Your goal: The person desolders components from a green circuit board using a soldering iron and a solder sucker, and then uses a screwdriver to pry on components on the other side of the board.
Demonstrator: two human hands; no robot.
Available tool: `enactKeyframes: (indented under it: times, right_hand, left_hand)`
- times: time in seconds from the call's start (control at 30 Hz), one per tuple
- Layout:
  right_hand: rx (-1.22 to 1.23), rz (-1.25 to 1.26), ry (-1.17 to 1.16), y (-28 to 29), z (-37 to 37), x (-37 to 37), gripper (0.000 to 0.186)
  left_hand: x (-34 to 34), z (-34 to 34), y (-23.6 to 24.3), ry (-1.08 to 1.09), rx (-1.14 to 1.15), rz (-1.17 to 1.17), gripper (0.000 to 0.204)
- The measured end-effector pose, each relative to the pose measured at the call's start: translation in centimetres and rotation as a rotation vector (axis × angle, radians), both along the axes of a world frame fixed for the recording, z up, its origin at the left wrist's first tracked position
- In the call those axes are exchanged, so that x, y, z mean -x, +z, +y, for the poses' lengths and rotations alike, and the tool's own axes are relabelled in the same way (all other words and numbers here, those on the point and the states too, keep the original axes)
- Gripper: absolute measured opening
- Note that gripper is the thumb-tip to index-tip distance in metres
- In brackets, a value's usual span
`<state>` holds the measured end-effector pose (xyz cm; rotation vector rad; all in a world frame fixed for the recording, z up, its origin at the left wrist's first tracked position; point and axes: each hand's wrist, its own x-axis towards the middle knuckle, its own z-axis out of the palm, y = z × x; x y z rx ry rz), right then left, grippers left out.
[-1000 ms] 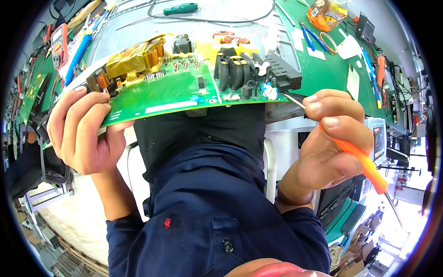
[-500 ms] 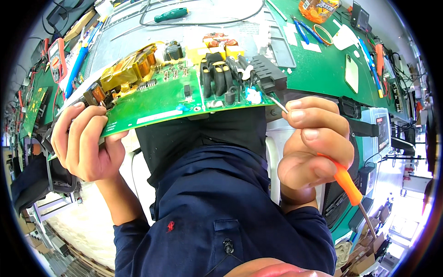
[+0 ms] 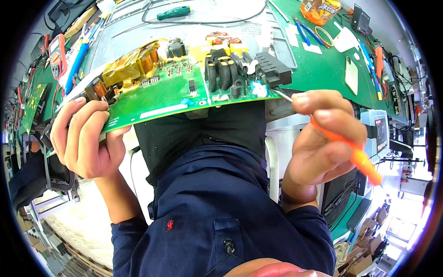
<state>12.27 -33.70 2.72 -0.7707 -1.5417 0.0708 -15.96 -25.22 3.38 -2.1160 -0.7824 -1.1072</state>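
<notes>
My left hand (image 3: 87, 138) is closed on the near left corner of a green circuit board (image 3: 147, 102), tilted up above my lap. The board carries yellow-taped transformers (image 3: 131, 64), black ring coils (image 3: 220, 71) and a black connector block (image 3: 273, 67) at its right end. My right hand (image 3: 323, 143) grips an orange-handled pick (image 3: 364, 164), its handle pointing down to the right. The pick's thin metal tip (image 3: 284, 94) meets the board's right corner, just below the connector block; whether it touches a part there I cannot tell.
Behind the board lies a grey tray (image 3: 138, 27) with a green-handled screwdriver (image 3: 174, 13) and a black cable. On the green mat to the right are blue-handled pliers (image 3: 307, 32), a tape roll (image 3: 324, 36), a phone (image 3: 351, 75) and an orange-lidded jar (image 3: 318, 11). A red multimeter (image 3: 57, 55) stands left.
My right hand has moved slightly right and turned, swinging the pick's orange handle up and outward. The board's right end has risen a little; my left hand keeps its hold.
</notes>
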Motion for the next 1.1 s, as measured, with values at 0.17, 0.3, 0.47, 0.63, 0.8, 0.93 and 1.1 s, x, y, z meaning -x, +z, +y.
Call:
enactKeyframes:
  times: [0.17, 0.3, 0.47, 0.63, 0.8, 0.93, 1.1]
  right_hand:
    - [0.007, -0.206, -0.122, 1.4, 0.9, 0.0, 0.039]
    - [-0.057, -0.203, -0.157, 1.4, 0.7, 0.5, 0.039]
    - [0.031, -0.216, -0.129, 1.8, -0.1, 0.6, 0.040]
    - [-0.135, -0.336, -0.168, 0.6, 0.4, 0.4, 0.042]
    - [-0.076, -0.219, -0.143, 0.4, -0.3, 0.6, 0.034]
    - [-0.106, -0.166, -0.130, 0.8, -0.3, 0.7, 0.035]
    - [-0.095, -0.217, -0.140, 1.1, -0.5, 0.3, 0.037]
  left_hand:
    - [0.1, -0.3, 0.2, 0.000, 0.031, 0.023, 0.017]
    - [0.0, -0.2, 0.1, 0.002, 0.026, 0.012, 0.016]
    - [0.1, -0.2, -0.1, 0.010, 0.005, 0.002, 0.026]
    - [0.0, -0.1, 0.1, 0.002, -0.002, -0.003, 0.031]
    - [0.1, -0.2, -0.1, 0.009, 0.007, -0.002, 0.030]
    - [0.1, -0.3, -0.1, 0.013, 0.005, -0.002, 0.029]
    - [0.0, -0.3, -0.2, 0.007, 0.010, -0.011, 0.029]
